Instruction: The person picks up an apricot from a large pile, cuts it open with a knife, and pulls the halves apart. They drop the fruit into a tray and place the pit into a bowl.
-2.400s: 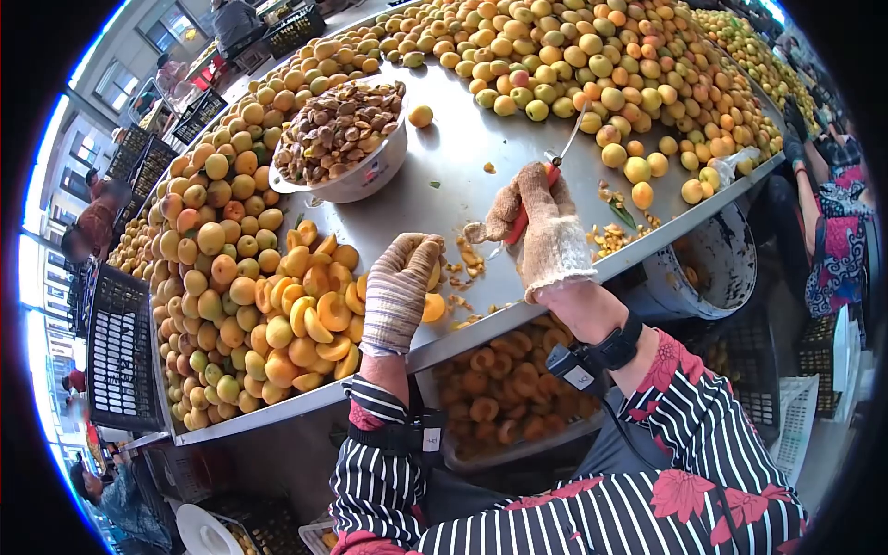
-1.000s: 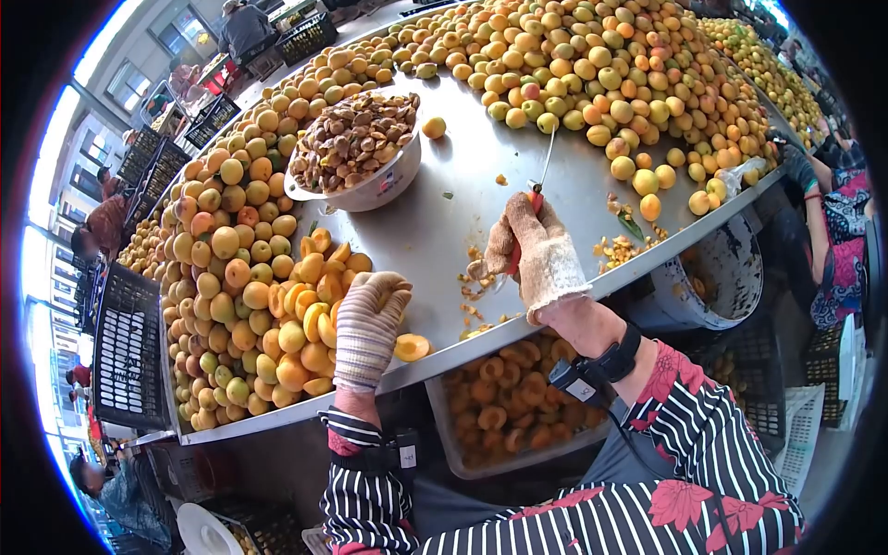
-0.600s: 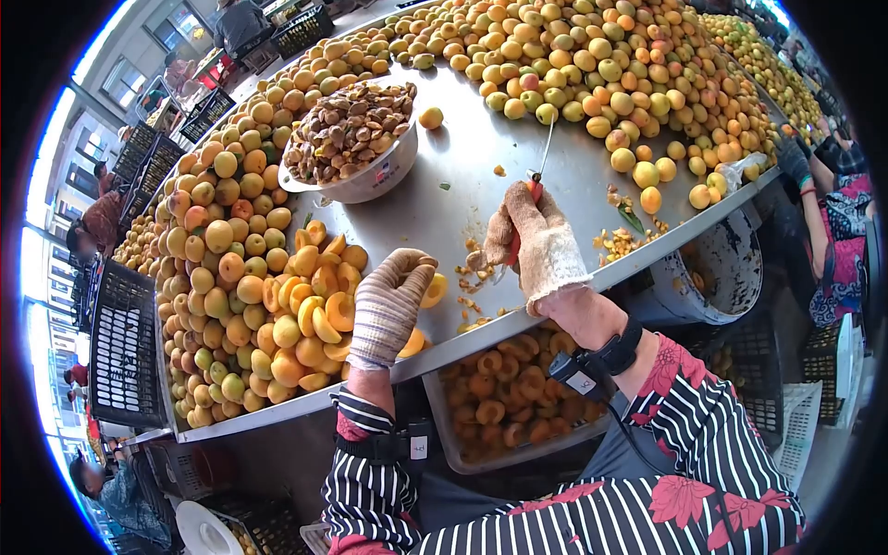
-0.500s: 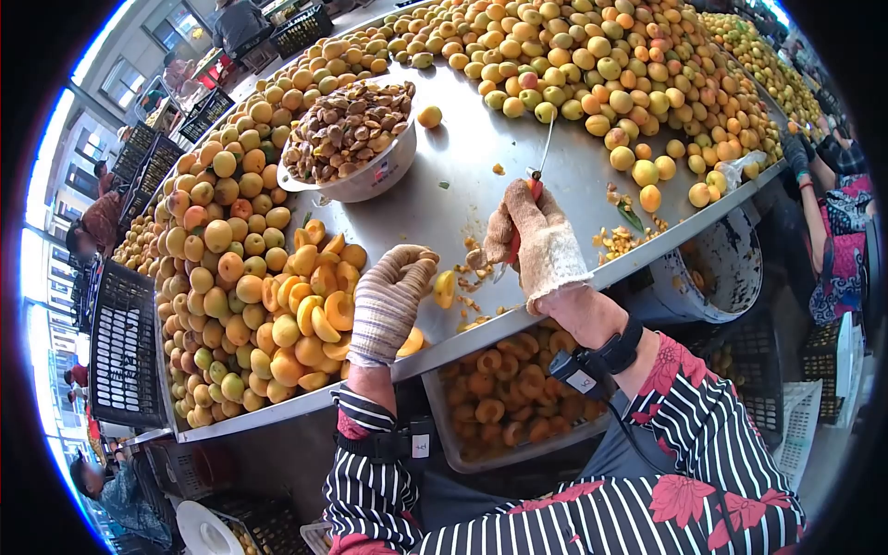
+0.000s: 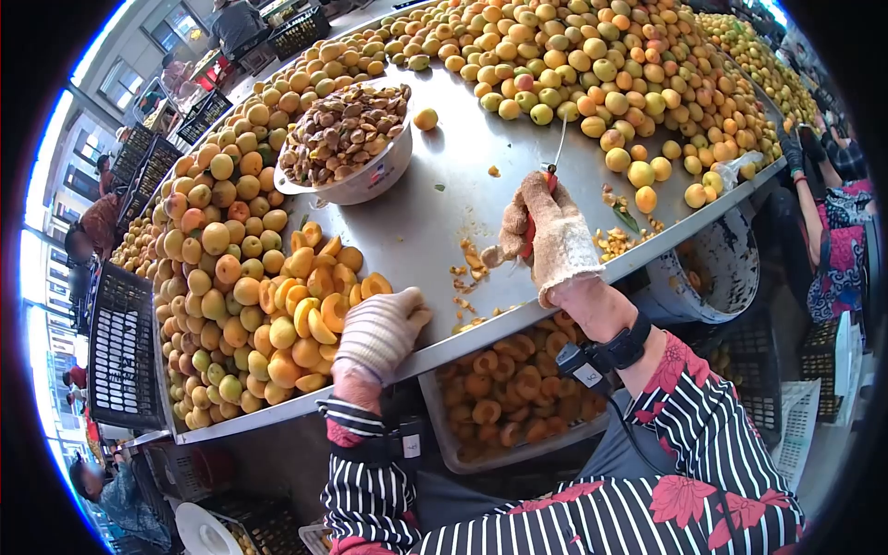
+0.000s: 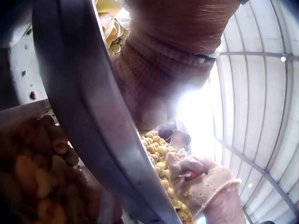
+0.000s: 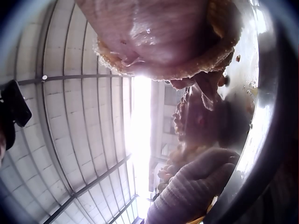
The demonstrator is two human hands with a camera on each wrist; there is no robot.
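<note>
Steel table (image 5: 435,203), round, heaped with whole apricots (image 5: 592,55) along its far side; white bowl of pits (image 5: 344,139) stands on it among the fruit. Right hand (image 5: 546,236), in a cream knitted glove, near the table's front edge: fingers curled tight round a red-handled knife (image 5: 551,176), thin blade pointing up and away from the body. Left hand (image 5: 379,328), in a striped glove, at the table's front edge just beside the pile of halved apricots (image 5: 314,301): fingers bent over the rim, contents hidden, so whether it grips anything cannot be told. Tray of pitted halves (image 5: 504,388) sits below the table's front edge, between both forearms.
</note>
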